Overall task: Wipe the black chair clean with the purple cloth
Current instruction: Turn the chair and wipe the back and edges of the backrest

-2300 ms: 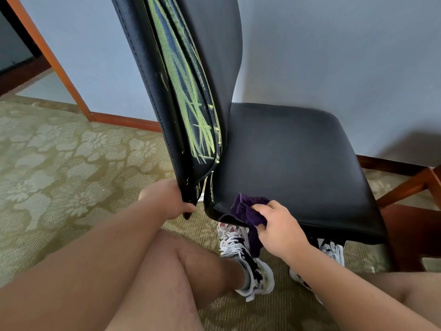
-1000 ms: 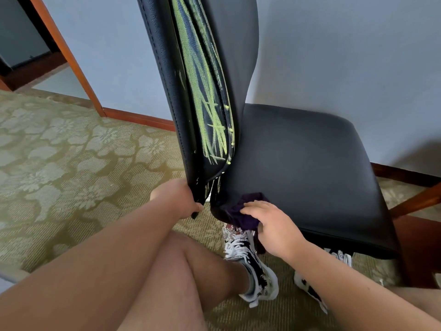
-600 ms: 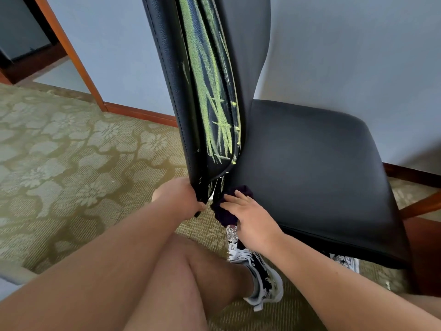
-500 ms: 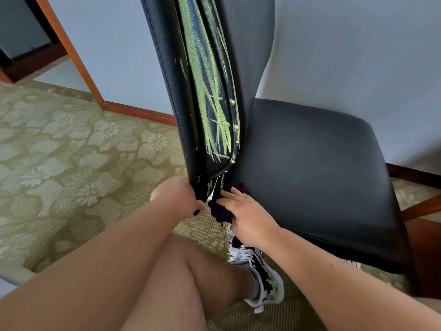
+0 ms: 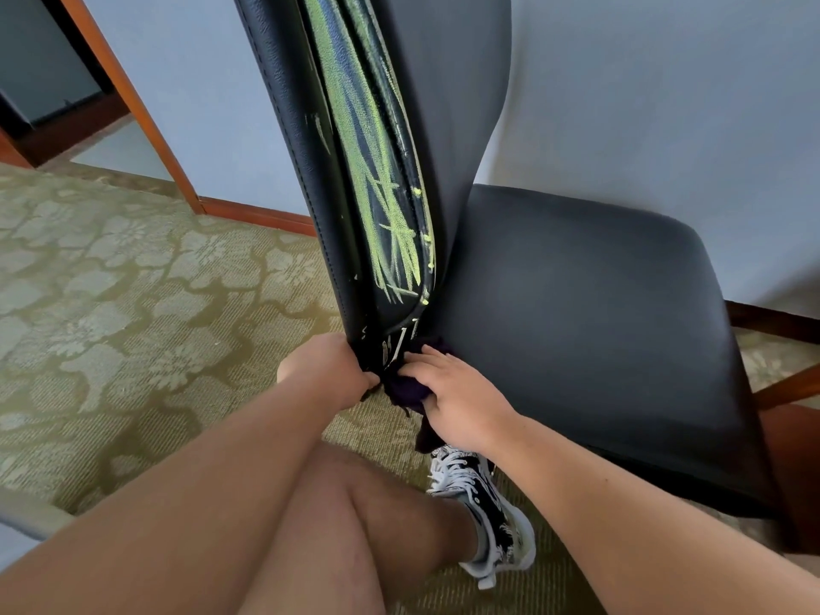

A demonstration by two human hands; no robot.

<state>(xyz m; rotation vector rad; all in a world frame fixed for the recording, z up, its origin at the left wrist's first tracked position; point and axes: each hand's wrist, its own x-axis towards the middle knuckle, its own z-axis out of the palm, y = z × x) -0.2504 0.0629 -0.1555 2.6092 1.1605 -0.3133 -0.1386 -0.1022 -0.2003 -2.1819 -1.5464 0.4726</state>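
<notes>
The purple cloth [image 5: 406,388], gripped by the right hand [image 5: 461,392], has been slid along the seat edge of the black chair [image 5: 577,326] to the backrest's foot, which is grasped by the left hand [image 5: 328,370], while the green scribbles [image 5: 381,206] above are left unwiped.

Bunched purple cloth [image 5: 406,390] against black chair [image 5: 577,326]

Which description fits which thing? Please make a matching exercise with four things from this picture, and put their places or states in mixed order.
Things
1. purple cloth
2. left hand
3. yellow-green scribbles
4. right hand

Places or states
A. grips the black chair at the bottom end of its backrest
B. on the backrest's side edge
C. bunched at the seat's rear corner
D. holds the cloth against the chair

Pairs: 1-C, 2-A, 3-B, 4-D
</notes>
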